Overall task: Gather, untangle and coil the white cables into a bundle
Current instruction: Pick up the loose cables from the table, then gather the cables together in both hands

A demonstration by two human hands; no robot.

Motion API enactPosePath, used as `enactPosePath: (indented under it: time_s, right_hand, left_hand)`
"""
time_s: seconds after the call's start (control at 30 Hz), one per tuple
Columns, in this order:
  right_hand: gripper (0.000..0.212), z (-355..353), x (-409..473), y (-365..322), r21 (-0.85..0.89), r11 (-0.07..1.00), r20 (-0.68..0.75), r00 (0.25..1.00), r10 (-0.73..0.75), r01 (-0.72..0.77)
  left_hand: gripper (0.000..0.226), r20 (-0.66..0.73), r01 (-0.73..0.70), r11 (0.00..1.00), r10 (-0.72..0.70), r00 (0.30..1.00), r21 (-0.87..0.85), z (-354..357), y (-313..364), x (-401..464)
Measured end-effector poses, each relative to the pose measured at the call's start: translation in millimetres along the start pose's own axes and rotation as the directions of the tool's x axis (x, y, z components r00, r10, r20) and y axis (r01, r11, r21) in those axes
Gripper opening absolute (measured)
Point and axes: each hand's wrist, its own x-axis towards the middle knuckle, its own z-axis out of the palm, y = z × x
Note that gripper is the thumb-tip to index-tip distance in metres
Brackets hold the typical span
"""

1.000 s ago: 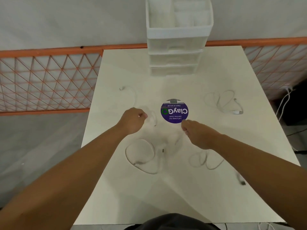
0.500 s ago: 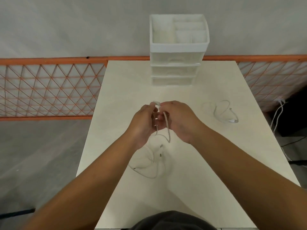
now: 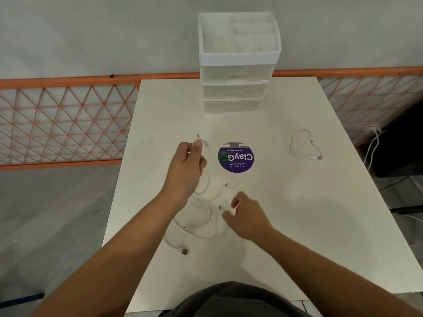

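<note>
My left hand point(image 3: 186, 167) is raised over the white table point(image 3: 297, 225), pinching the ends of a white cable point(image 3: 201, 141) that stick out above its fingers. Below it a tangle of white cables point(image 3: 201, 219) lies on the table, with a USB plug point(image 3: 184, 251) at its near end. My right hand point(image 3: 245, 216) rests at the tangle's right side, its fingers closed on a cable plug there. A separate loose white cable point(image 3: 299, 146) lies alone at the right.
A white plastic drawer unit point(image 3: 237, 88) stands at the table's far edge. A round purple sticker point(image 3: 235, 157) marks the table's middle. An orange lattice fence point(image 3: 64, 120) runs behind and to the left. Cords hang at the far right point(image 3: 373, 145).
My hands, joined at the centre half a second ago, have parted: the left stays up with cable ends, the right has dropped to the tangle. The purple sticker shows again.
</note>
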Motion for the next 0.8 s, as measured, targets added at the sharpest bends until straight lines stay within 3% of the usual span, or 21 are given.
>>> enactPosePath:
  time_s: [0.1, 0.23, 0.33, 0.5, 0.63, 0.7, 0.8]
  right_hand:
    - [0.050, 33.5, 1.8, 15.3, -0.146, 0.981, 0.116, 0.983, 0.142, -0.125]
    - [0.024, 40.4, 7.1, 25.2, -0.119, 0.982, 0.094, 0.983, 0.155, -0.143]
    - [0.005, 15.0, 10.0, 44.4, -0.005, 0.994, -0.022, 0.994, 0.106, -0.106]
    - [0.009, -63.0, 38.4, 79.5, 0.377, 0.925, -0.307, 0.935, 0.179, -0.053]
    - [0.009, -123.2, 80.5, 96.2, 0.359, 0.931, -0.532, 0.833, 0.150, 0.061]
    - [0.010, -143.4, 107.0, 105.4, 0.395, 0.912, -0.561, 0.815, 0.144, 0.110]
    - [0.012, -163.6, 147.0, 117.1, 0.520, 0.849, -0.466, 0.864, 0.192, 0.092]
  left_hand:
    - [0.033, 0.049, 0.056, 0.998, -0.055, 0.997, -0.015, 3.9, -4.9, -1.8]
    - [0.030, 0.126, 0.071, 0.997, -0.070, 0.990, -0.004, 14.4, -3.9, -1.7]
    - [0.028, 0.140, 0.026, 0.999, -0.029, 0.990, 0.025, 24.1, -1.3, 5.6]
    - [0.027, 0.135, 0.040, 0.999, -0.042, 0.990, 0.017, 51.6, -2.1, 15.7]
    - [0.031, 0.149, 0.048, 0.998, -0.052, 0.988, 0.029, 81.2, -3.2, 26.8]
    - [0.033, 0.138, 0.060, 0.998, -0.064, 0.988, 0.029, 97.9, -1.3, 34.6]
    - [0.030, 0.125, 0.079, 0.996, -0.083, 0.989, 0.041, 123.9, 3.7, 45.0]
